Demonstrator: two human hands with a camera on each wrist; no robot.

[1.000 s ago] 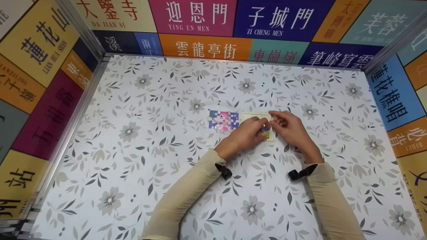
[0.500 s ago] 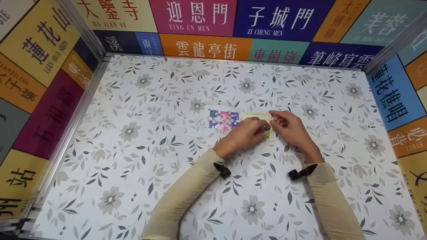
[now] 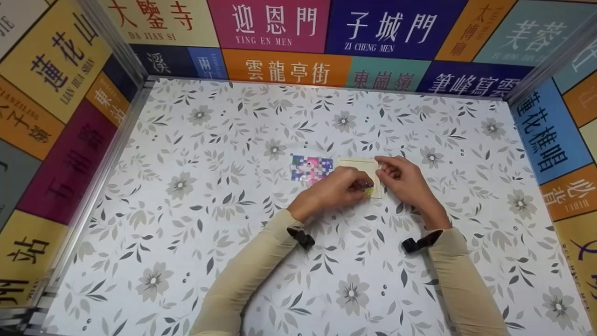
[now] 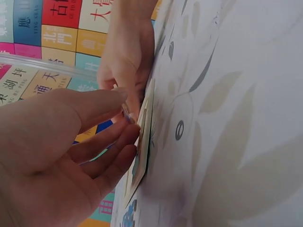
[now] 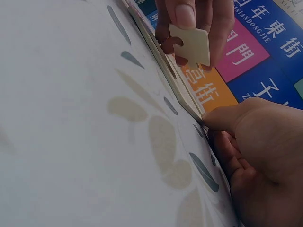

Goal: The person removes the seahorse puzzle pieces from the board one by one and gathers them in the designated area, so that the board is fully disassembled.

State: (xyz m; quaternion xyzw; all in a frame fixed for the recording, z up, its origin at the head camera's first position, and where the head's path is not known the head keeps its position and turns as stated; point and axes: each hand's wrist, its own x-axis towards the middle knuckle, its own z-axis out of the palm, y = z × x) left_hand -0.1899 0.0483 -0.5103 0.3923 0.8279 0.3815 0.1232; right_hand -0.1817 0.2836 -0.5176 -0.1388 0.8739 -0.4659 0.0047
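My left hand (image 3: 339,187) pinches a jigsaw piece (image 5: 195,46) between thumb and fingers, its pale back showing in the right wrist view. The piece is held just above a shallow cream puzzle tray (image 3: 357,163). A yellow-green and purple patch of puzzle (image 3: 369,190) shows under the left fingertips; the rest of the tray's inside is largely hidden by the hand. At the tray's right edge, my right hand (image 3: 405,181) grips the rim by its corner, thumb on the edge (image 5: 202,113).
Left of the tray lies a block of joined jigsaw pieces (image 3: 305,167), pink on blue-purple, partly covered by the left hand. A floral white cloth (image 3: 224,186) covers the table. Panels with large lettering (image 3: 275,23) stand along the back and both sides.
My left hand has drawn a little to the left, and its fingers have come away from the tray's right side with the jigsaw piece. My right hand stays at the rim.
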